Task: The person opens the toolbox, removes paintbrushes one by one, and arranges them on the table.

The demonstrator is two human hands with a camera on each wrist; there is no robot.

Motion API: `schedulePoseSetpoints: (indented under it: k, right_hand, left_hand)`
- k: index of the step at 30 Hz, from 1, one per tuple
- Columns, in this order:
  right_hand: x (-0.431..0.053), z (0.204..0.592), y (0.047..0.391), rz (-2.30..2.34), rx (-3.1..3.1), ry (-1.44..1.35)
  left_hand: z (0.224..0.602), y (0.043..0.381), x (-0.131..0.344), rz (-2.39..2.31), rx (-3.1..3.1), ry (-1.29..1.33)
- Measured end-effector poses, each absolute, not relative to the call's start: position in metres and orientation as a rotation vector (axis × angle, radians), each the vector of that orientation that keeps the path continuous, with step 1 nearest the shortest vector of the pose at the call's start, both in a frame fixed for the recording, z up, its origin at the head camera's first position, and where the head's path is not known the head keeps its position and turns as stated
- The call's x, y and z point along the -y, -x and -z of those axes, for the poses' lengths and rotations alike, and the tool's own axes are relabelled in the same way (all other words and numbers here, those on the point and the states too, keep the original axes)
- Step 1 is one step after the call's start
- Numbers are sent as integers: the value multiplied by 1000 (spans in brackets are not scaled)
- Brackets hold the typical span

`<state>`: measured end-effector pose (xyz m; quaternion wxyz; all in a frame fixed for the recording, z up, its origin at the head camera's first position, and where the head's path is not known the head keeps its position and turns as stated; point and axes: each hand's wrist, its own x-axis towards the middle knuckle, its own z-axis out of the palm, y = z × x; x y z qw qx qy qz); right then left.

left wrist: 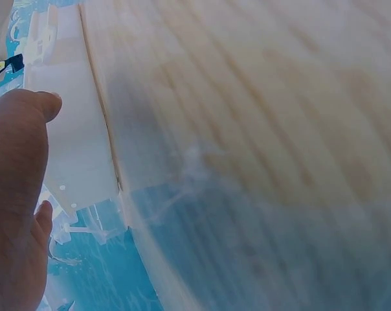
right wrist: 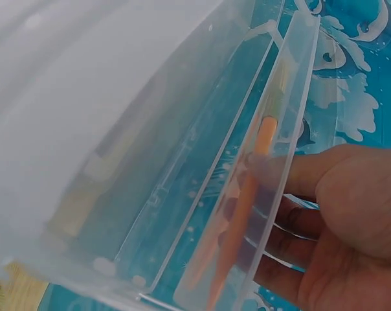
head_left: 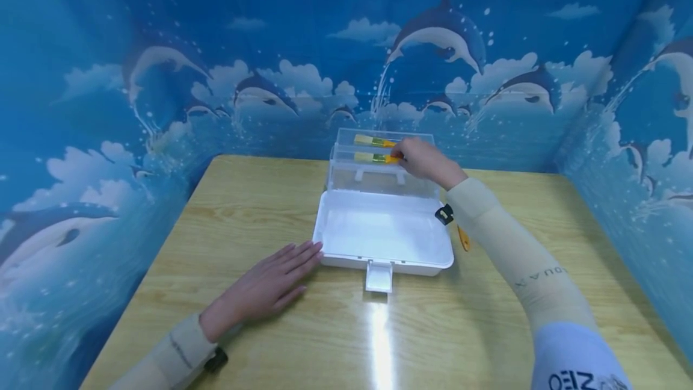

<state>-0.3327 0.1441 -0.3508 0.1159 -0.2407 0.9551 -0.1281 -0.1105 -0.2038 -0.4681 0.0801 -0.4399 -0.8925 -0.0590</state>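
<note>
A white plastic box [head_left: 381, 227] stands open on the table, its clear hinged lid [head_left: 346, 180] tipped back. My right hand [head_left: 425, 160] reaches to the lid's raised clear tray [right wrist: 299, 97] and holds the orange handle of a paintbrush [right wrist: 265, 137] there, with its fingers partly seen through the plastic. Two pale-bristled brush heads show in the head view; whether one is a reflection I cannot tell. My left hand [head_left: 271, 280] lies flat, fingertips touching the box's front left corner. Another orange handle [head_left: 464, 238] lies right of the box, partly hidden by the right arm.
The wood-patterned table [head_left: 260, 209] extends around the box. Blue dolphin-printed walls [head_left: 303, 47] rise behind and at both sides. A white latch [head_left: 379, 277] hangs down at the box front, near a bright light reflection on the tabletop.
</note>
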Motion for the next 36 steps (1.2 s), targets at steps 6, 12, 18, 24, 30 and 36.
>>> schedulePoseSetpoints:
  k: [6, 12, 18, 24, 30, 36]
  right_hand:
    - [-147, 349, 331, 374, -2787, 702]
    - [-150, 349, 328, 391, -2792, 722]
    - [-152, 349, 325, 419, -2799, 771]
    - [-154, 347, 322, 436, -2812, 802]
    - [-156, 342, 314, 432, -2845, 829]
    - [-160, 338, 308, 449, -2883, 869]
  left_hand:
    - [468, 110, 203, 175, 2682, 1314]
    - [468, 110, 203, 171, 2669, 1318]
    - [469, 111, 204, 163, 2679, 1308]
    - [470, 112, 205, 133, 2667, 1323]
    - [470, 114, 206, 107, 2650, 1340]
    - [469, 113, 206, 131, 2648, 1342]
